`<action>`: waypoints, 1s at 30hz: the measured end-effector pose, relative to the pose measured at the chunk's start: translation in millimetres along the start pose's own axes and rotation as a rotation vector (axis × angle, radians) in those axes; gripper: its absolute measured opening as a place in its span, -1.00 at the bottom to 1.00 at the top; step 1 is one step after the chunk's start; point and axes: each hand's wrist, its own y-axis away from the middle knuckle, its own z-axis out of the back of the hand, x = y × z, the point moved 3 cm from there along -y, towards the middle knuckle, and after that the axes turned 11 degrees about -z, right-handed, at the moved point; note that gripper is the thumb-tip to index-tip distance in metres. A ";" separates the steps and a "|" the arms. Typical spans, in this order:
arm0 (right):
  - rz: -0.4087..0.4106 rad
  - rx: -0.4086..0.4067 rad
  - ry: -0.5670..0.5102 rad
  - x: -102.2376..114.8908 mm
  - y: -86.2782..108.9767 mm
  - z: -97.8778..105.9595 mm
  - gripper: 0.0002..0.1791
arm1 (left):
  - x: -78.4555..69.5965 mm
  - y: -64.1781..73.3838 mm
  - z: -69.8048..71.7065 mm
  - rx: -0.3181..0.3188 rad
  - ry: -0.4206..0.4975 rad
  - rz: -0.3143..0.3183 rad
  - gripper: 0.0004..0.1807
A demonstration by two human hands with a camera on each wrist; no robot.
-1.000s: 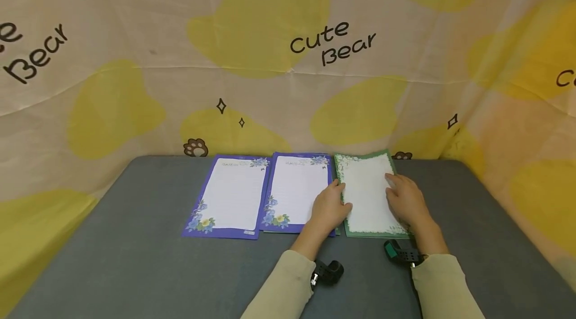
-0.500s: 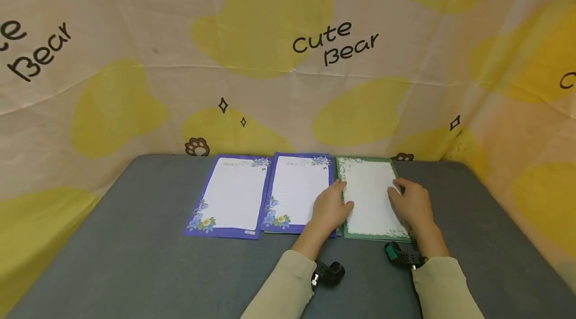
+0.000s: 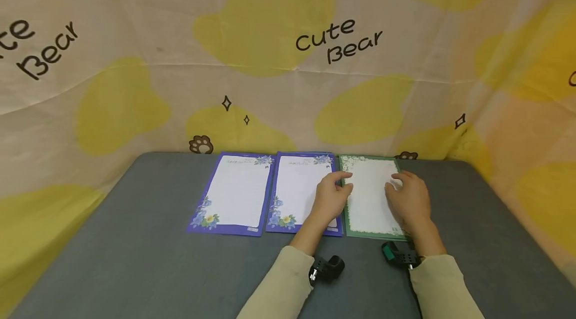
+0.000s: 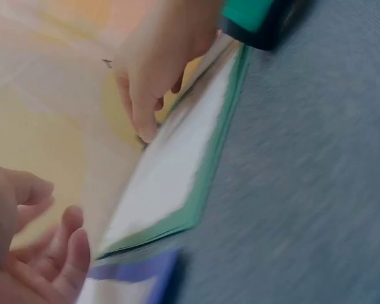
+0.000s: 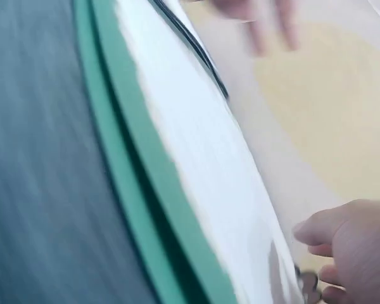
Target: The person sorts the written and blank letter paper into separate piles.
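Observation:
A stack of green-bordered stationery sheets [image 3: 369, 194] lies on the right, its layered edges showing in both wrist views. My left hand [image 3: 331, 198] hovers at the stack's left edge, thumb and forefinger spread apart with nothing between them. Over the right edge of the same stack is my right hand [image 3: 410, 199], fingers loosely bent and holding nothing. In the left wrist view its fingers hang down beside the paper. Next to the stack, partly under my left hand, is a purple-bordered sheet [image 3: 299, 191] with blue flowers. Another purple sheet [image 3: 234, 191] lies farther left.
A grey cloth-covered table [image 3: 157, 269] bears the papers near its back edge. Behind it hangs a yellow-patterned curtain [image 3: 252, 19]. Each wrist wears a black camera mount, the left one [image 3: 328, 268] and the right one [image 3: 400, 255].
The top green sheet, raised at its upper corner a second ago, has settled flat. My left fingers have lifted off the stack's left edge and spread; my right hand has let go of the right edge.

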 end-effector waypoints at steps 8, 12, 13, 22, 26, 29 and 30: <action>0.124 0.096 -0.120 45.7 9.3 -19.5 -0.60 | -19.7 3.4 27.9 0.118 -0.145 -0.065 -0.67; 0.155 0.191 -0.167 64.8 17.9 -32.2 -0.55 | -16.1 9.1 52.5 0.174 -0.251 -0.107 -0.66; 0.164 0.216 -0.174 69.2 20.3 -35.3 -0.53 | -14.1 11.0 59.7 0.183 -0.249 -0.106 -0.66; 0.252 0.327 -0.177 87.4 34.0 -56.9 -0.49 | 11.0 18.7 118.2 0.087 -0.198 -0.078 -0.66; 0.347 0.310 -0.138 86.4 37.3 -65.8 -0.50 | 27.3 19.7 133.4 0.053 -0.316 -0.089 -0.61; 0.360 0.298 -0.104 82.6 38.2 -71.3 -0.49 | 37.6 20.8 139.3 0.079 -0.433 -0.100 -0.50; 0.357 0.297 -0.096 81.2 38.3 -72.9 -0.49 | 40.6 21.4 140.3 0.091 -0.451 -0.102 -0.46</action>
